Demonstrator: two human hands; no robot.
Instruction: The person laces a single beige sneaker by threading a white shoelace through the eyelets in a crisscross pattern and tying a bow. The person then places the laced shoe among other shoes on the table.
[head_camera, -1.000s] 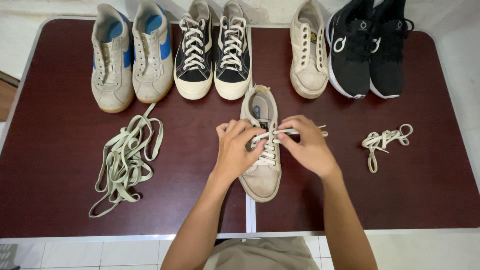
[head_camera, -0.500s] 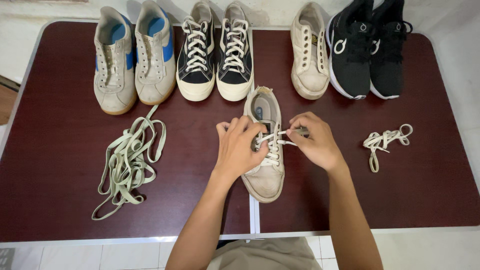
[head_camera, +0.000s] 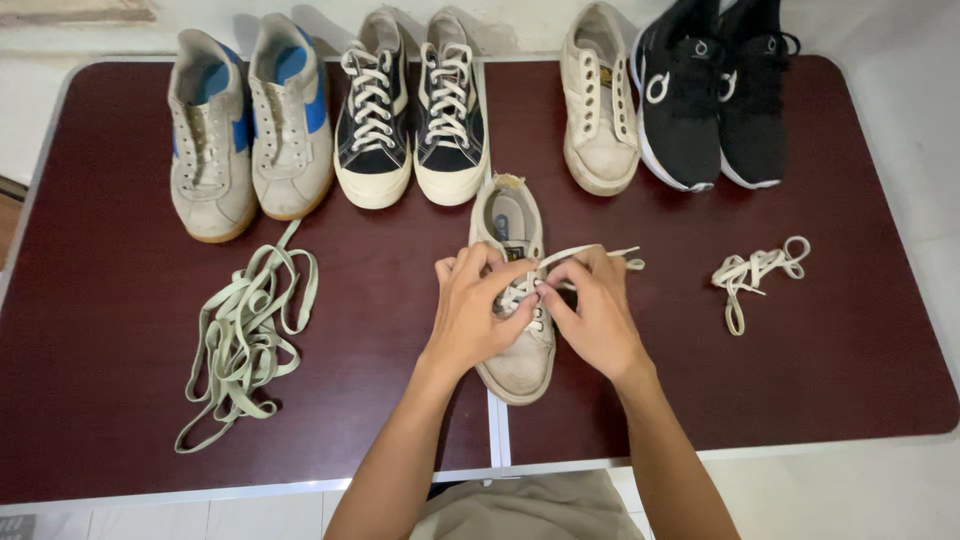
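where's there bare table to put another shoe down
Bare patches: front right of the table, below the small lace bundle; front left, between the loose lace pile and the left hand. The back row of shoes is crowded.

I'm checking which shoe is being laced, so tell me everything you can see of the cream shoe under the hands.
The cream shoe is a worn low-top sneaker, canvas by its look, with a scuffed rubber toe and frayed heel. It lies upright on the dark red table, toe toward the person. A pale lace runs through its eyelets, one end trailing right. The left hand and right hand rest on it, pinching the lace.
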